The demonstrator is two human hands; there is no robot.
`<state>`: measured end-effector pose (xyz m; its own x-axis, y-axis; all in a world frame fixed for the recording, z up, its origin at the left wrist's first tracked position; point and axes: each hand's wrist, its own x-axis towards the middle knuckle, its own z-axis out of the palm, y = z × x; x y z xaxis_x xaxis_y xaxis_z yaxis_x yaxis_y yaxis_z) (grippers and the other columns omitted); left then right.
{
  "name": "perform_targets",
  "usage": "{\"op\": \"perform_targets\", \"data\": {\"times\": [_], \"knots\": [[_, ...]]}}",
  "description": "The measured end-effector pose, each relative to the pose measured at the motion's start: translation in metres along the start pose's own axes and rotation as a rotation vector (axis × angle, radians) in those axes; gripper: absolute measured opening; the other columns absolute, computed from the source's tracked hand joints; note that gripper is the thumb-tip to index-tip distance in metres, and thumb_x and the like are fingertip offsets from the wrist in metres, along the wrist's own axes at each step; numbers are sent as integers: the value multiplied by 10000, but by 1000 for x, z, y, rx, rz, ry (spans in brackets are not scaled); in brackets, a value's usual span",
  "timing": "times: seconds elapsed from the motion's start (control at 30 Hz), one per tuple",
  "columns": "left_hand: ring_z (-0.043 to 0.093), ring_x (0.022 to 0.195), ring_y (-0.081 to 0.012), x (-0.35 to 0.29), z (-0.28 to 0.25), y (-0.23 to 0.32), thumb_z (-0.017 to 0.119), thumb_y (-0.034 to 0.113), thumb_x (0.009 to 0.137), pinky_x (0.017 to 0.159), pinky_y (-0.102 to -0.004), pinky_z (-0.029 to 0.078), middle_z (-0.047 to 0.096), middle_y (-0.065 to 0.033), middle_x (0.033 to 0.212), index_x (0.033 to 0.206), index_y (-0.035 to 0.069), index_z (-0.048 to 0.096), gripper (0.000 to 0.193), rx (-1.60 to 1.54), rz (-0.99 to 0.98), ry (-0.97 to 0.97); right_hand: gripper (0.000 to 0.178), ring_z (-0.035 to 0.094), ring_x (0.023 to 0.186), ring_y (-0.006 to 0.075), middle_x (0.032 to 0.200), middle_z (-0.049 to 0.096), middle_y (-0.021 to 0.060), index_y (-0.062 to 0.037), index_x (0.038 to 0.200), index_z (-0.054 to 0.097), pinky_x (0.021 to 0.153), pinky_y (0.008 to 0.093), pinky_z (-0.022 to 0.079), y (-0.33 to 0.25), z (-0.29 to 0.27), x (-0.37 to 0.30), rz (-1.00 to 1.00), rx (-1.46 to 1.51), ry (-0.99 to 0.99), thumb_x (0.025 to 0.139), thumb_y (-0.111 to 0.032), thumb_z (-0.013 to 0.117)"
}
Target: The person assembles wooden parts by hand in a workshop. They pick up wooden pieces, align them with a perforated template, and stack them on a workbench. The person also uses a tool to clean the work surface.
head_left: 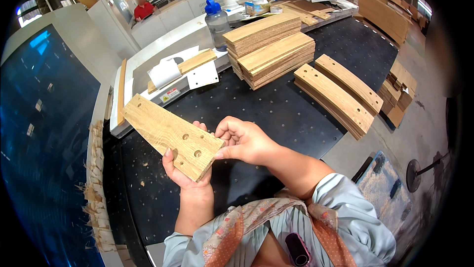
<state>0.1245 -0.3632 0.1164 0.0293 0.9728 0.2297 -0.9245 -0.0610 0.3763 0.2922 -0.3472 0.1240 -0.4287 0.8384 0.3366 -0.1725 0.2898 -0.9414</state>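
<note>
Stacked boards (271,52), curved wooden pieces (340,92) and a water bottle (217,20) lie beyond on the black perforated surface (276,114). Both hands clamp a tapered oak panel (170,136) with drilled holes, held above the surface's near edge: left hand (185,175) beneath, right hand (244,141) pinching its end.

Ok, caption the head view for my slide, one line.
Both hands hold a drilled wooden board over a black perforated worktable, stacked wood panels behind.

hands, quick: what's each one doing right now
Left hand: closed on the drilled wooden board, gripping its near end from below.
Right hand: fingers curled, pinching the same board's near edge.
</note>
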Motion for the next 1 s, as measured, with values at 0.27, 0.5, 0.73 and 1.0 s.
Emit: {"op": "perform_targets", "data": {"times": [0.27,0.5,0.73,1.0], "knots": [[477,1172,-413,4,-1,2,554,377,791,985,-549,397,492,-250,1244,1369,87,366,674,-45,-35,35,332,529,740,54,822,575,8,-35,1060,521,653,220,455,8,1,2,-52,211,-19,796,-71,719],[471,1163,-405,5,-2,-1,562,368,784,1005,-536,380,500,-236,1226,1348,84,391,654,-46,-11,75,412,500,699,68,778,522,5,-38,1082,492,617,238,451,8,3,3,-211,-107,0,764,-78,751],[476,1154,-397,5,-4,-5,561,376,786,995,-541,380,506,-226,1206,1339,86,400,645,-92,-72,85,402,446,685,79,738,460,-13,-49,1075,488,645,238,436,7,0,2,-165,-18,-34,769,-97,745],[471,1165,-398,9,-8,-13,556,395,788,1001,-534,381,495,-231,1224,1338,73,397,657,-53,-88,91,348,450,673,71,745,482,-15,-50,1057,491,616,236,420,18,-11,0,-37,257,-25,799,-108,716]]}}
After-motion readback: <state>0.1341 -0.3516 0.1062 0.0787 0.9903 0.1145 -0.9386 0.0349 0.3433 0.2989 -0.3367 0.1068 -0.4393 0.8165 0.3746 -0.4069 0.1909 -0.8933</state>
